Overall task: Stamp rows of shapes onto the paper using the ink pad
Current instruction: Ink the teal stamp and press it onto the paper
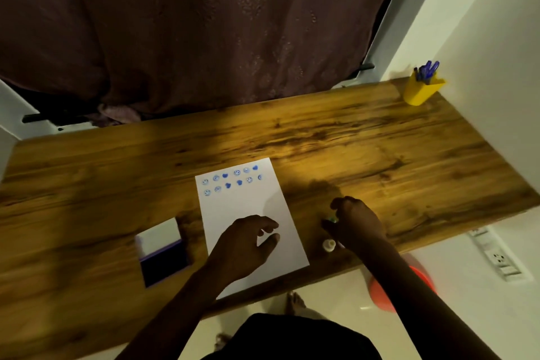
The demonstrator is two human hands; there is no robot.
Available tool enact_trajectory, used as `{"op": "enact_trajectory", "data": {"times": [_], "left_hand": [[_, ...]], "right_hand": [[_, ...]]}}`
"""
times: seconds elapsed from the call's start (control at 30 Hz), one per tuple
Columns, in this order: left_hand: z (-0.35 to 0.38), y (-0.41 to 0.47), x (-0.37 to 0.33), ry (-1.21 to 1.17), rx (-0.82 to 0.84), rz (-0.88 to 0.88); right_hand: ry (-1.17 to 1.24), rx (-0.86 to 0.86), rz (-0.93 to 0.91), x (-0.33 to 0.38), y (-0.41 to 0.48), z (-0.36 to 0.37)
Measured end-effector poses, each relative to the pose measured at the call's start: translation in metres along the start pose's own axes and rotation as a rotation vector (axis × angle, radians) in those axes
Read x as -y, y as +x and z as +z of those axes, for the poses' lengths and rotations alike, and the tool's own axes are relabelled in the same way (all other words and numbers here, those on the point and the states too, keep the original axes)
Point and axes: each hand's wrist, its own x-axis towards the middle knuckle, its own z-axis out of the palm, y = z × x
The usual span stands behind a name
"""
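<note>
Your wooden worktop (365, 137) runs across the view with a dark curtain (190, 23) hanging behind it. On it, the white paper (248, 207) lies slightly turned, and two rows of blue stamped shapes, smiling faces and hearts, cross its far end. To the left of the paper, just beside it, the ink pad (165, 263) sits open, its pale lid raised toward the far side and the dark pad facing up.

Your left hand (248, 245) hovers over or rests on the lower half of the paper, fingers loosely spread and curled, holding nothing. Your right hand (356, 222) is on the worktop just right of the paper, fingers closed around a small greenish stamp (331, 218); most of it is hidden by the hand. A small pale stamp (329, 245) stands near the worktop's front edge, beside your right wrist.

In the far right corner a yellow pen holder (420, 92) holds blue pens (426, 70).
</note>
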Motion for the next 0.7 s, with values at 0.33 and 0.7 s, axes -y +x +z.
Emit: {"op": "enact_trajectory", "data": {"times": [0.33,0.7], "left_hand": [[0.002,0.010,-0.009,-0.125,-0.075,-0.045],[-0.016,-0.008,-0.003,-0.267,-0.298,0.029]], "right_hand": [[0.125,0.007,-0.032,0.003,0.016,-0.001],[0.867,0.265,-0.167,0.106,0.005,-0.005]]}}
